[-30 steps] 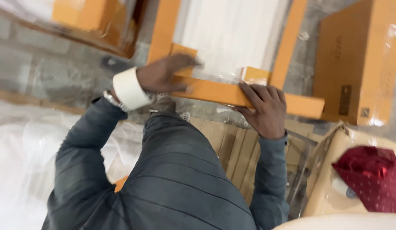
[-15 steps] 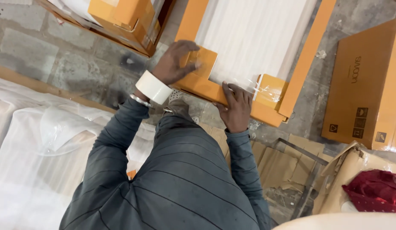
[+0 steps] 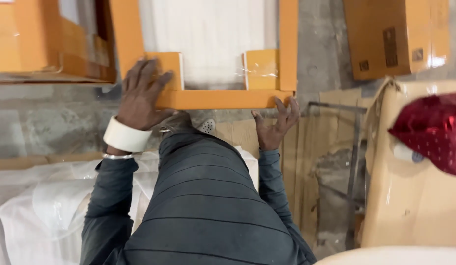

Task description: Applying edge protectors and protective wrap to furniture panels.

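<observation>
while kneeling, both hands press orange frame.

two hands on the job, left hand and right hand. one orange-framed white panel top middle, two orange cardboard boxes, upper left and upper right, one red cloth at right.
</observation>
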